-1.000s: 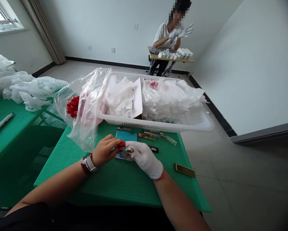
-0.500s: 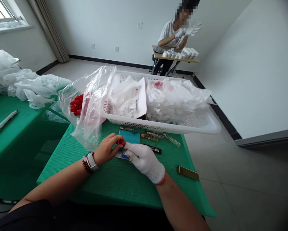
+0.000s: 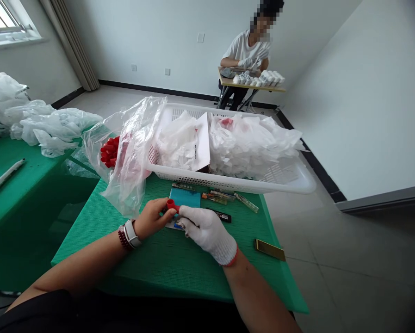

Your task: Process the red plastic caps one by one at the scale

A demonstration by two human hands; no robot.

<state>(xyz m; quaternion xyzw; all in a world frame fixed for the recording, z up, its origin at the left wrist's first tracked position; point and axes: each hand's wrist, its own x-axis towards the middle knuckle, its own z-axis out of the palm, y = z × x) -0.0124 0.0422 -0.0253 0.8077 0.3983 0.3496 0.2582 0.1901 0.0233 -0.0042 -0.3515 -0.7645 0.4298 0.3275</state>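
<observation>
My bare left hand point(image 3: 153, 217) pinches a small red plastic fitting point(image 3: 171, 203) between thumb and fingers. Its round hollow mouth faces up, and a short arm of it points toward my other hand. My right hand point(image 3: 209, 233), in a white knitted glove, is closed close beside it, with the index fingertip against the red arm. Something small and dark shows at the gloved thumb; what it is I cannot make out. Beneath both hands lie a light blue pad point(image 3: 186, 197) and a partly hidden blue-and-white item point(image 3: 177, 226).
Behind my hands a white plastic basket point(image 3: 235, 184) holds bagged parts and a white box. A clear bag point(image 3: 133, 185) of red fittings leans at its left. Cutter-like tools point(image 3: 214, 199) and a yellow-edged block point(image 3: 269, 249) lie on the green table. A co-worker point(image 3: 244, 48) sits beyond.
The red fitting has turned in my fingers and shifted slightly left, so its side arm now shows. My gloved fingertip has drawn back from its mouth. The co-worker's hands have lowered.
</observation>
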